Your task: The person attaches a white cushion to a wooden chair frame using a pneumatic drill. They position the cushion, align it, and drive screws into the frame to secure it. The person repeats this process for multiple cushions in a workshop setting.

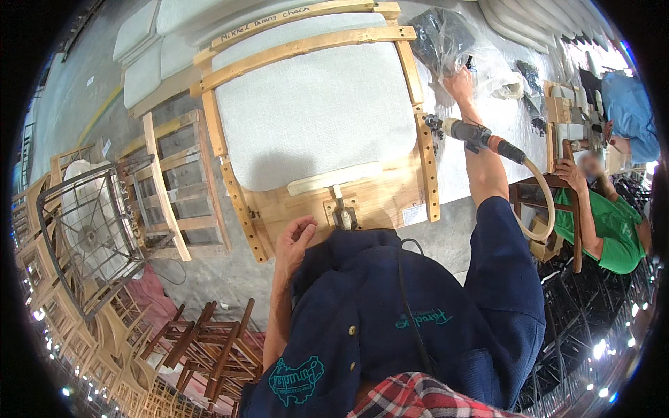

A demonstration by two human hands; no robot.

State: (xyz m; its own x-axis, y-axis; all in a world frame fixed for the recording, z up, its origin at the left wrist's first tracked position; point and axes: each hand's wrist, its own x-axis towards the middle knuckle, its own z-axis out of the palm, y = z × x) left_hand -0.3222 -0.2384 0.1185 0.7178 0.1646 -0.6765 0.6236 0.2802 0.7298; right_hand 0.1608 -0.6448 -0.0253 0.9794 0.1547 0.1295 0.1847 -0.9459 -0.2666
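Head view: left hand (293, 240) rests loosely curled on the wooden jig frame (240, 209) around a grey seat cushion (313, 104). Right hand (460, 83) reaches into clear plastic bags (446, 38), its grip hidden; a pneumatic tool (474, 132) lies by that forearm.

I am seeing one wooden jig frame (244, 202) by my left fingers, one air tool (468, 132) and one plastic bag (439, 38) near my right fingers.

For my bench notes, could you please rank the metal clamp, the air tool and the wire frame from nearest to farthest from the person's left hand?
From the left hand:
1. Metal clamp, just to its right on the wooden jig.
2. Air tool, up right, by the right forearm.
3. Wire frame, far left.
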